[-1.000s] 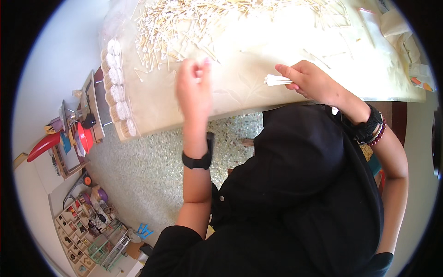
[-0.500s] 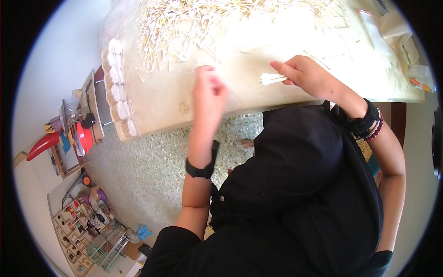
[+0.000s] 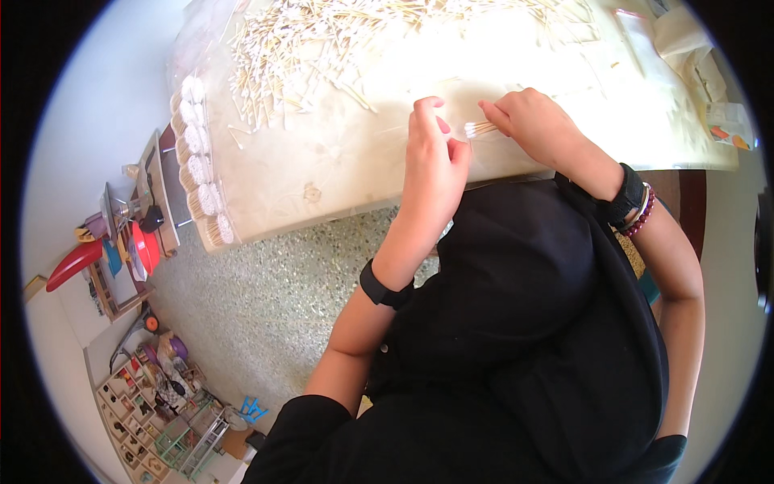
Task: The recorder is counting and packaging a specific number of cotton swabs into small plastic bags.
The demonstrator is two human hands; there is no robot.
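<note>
My right hand [image 3: 536,121] is closed around a small bundle of cotton swabs [image 3: 482,127]. Their white tips point left, out from beside the thumb. Just to the left is my left hand [image 3: 435,157], its fingers curled in front of the swab tips. Whatever lies between its thumb and fingers is too small to make out. Beyond both hands, a large heap of loose cotton swabs [image 3: 314,56] spreads over the far part of the table [image 3: 314,165].
Packed bundles of cotton swabs [image 3: 199,169] line the table's left edge. Plastic bags [image 3: 685,48] and a small packet [image 3: 730,125] lie at the far right. On the left stand a shelf with red items [image 3: 145,242] and a compartmented rack [image 3: 125,419].
My left hand has moved right, from near the heap to beside the swab bundle. The right hand has shifted slightly and still holds the swabs. The whole view has turned a little.
</note>
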